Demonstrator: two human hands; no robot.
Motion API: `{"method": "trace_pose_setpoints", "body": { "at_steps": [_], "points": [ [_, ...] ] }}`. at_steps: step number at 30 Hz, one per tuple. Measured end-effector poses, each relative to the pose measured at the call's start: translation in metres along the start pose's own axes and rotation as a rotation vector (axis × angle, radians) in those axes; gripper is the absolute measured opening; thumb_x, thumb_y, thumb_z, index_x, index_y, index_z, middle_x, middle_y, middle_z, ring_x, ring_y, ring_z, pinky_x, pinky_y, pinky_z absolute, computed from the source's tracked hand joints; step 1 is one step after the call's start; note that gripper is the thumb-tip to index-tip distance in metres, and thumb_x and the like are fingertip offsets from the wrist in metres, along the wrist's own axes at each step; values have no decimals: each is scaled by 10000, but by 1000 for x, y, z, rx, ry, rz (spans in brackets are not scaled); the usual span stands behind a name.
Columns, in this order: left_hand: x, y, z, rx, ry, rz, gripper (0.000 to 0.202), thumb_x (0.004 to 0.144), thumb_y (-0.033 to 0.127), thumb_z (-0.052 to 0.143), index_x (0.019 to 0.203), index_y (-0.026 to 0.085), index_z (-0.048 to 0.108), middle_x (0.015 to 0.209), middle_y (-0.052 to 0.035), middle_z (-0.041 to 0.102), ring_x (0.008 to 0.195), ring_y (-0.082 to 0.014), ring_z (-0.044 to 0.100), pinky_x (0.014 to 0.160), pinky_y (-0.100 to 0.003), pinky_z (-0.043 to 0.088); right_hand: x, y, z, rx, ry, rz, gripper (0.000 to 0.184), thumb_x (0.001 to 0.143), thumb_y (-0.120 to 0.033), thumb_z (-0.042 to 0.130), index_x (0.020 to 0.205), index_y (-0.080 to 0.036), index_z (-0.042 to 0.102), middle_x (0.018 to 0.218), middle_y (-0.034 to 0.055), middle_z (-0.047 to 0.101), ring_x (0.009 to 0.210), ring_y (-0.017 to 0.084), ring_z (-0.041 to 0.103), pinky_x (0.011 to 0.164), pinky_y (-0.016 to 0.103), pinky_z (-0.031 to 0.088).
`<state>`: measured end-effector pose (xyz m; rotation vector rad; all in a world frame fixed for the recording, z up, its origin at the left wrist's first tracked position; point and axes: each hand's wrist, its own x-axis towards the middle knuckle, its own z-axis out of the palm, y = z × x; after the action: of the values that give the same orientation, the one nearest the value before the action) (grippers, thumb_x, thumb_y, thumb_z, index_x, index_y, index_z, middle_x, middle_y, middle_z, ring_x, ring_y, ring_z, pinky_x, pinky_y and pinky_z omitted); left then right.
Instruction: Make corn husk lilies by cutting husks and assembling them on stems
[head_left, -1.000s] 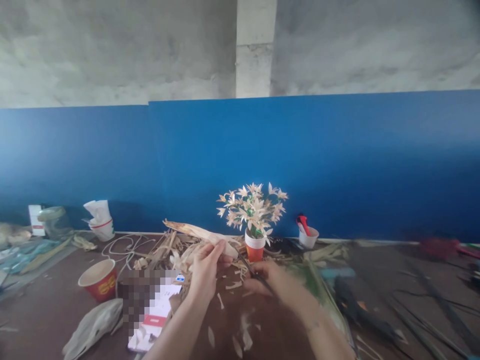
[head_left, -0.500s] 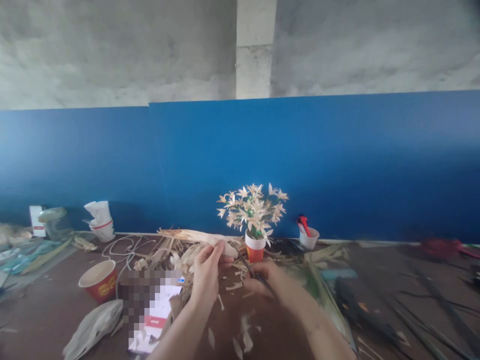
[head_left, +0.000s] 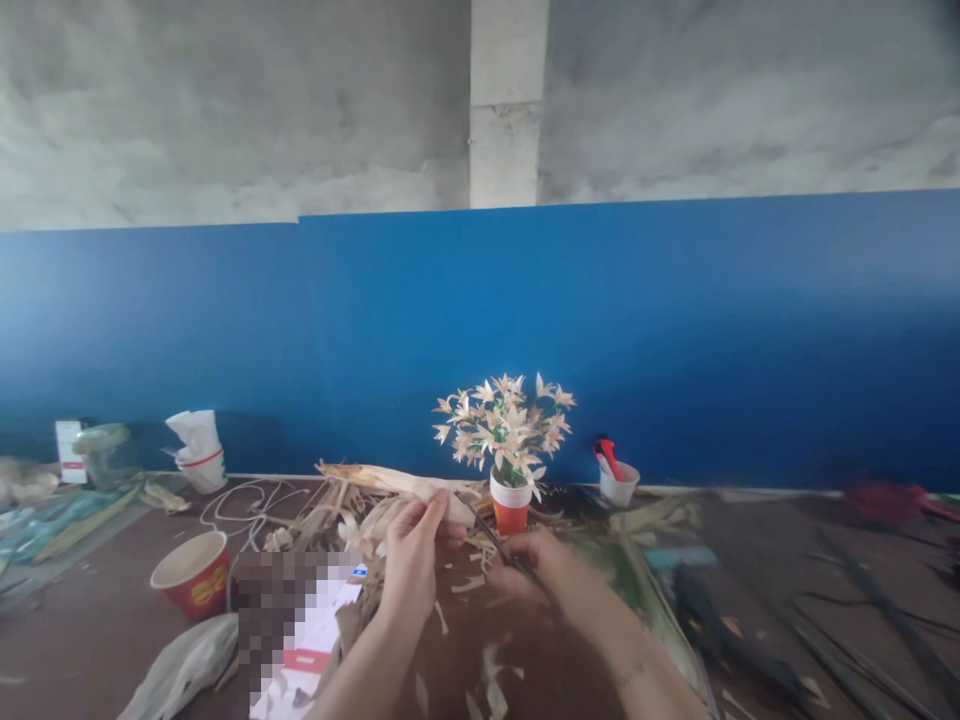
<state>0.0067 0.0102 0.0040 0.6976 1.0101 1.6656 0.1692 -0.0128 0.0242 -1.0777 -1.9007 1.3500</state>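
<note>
My left hand (head_left: 412, 560) pinches a long dried corn husk (head_left: 390, 481) that sticks out to the left over the brown table (head_left: 105, 630). My right hand (head_left: 536, 566) is closed on a pair of dark scissors (head_left: 495, 542), whose blades reach the husk's right end beside my left fingers. Just behind both hands stands a small red and white cup (head_left: 511, 503) with a bunch of pale husk flowers (head_left: 504, 423). Pale husk cuttings (head_left: 491, 668) lie on the table below my hands.
A red paper cup (head_left: 191, 575) stands at the left, with a grey bag (head_left: 184, 665) and a white booklet (head_left: 304, 645) near it. A white cup with a red tool (head_left: 616, 478) stands against the blue wall panel. Dark stalks (head_left: 862, 610) and green leaves lie at the right.
The husk's free left end has dropped from tilted up to nearly level. The view has tipped slightly upward. Both hands stay in place, holding the husk and scissors.
</note>
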Motion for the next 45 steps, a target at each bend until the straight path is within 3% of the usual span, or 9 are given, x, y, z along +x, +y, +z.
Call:
{"method": "trace_pose_setpoints", "body": {
  "at_steps": [21,30,38,45],
  "points": [
    [5,19,-10,212,-243,-75,310,597,412,767,648,128,656,481,-22,646,356,-76,518,343,-144,370,-8,-13,-13,-111,-11,-62,283,686,-427,706,709,-145,698,805,40,661,850,216,596,786,301,458],
    [6,15,-8,167,-223,-69,293,604,403,768,662,134,669,496,-6,642,375,-77,536,356,-139,382,0,13,-12,-79,-6,-10,288,724,-442,677,752,-156,700,505,-17,532,580,143,547,569,236,442],
    [8,21,-12,259,-319,-100,328,574,429,770,653,124,678,489,-44,663,333,-95,531,334,-163,373,-5,9,-21,-141,-53,-30,289,686,-434,715,725,-148,704,575,0,588,591,136,523,563,231,420],
    [7,26,-16,400,-412,-43,284,627,408,743,630,128,692,437,-32,631,329,-119,553,336,-174,406,-7,7,-27,-213,-104,-24,268,671,-405,726,705,-139,716,589,8,602,626,150,534,590,239,426]
  ]
}}
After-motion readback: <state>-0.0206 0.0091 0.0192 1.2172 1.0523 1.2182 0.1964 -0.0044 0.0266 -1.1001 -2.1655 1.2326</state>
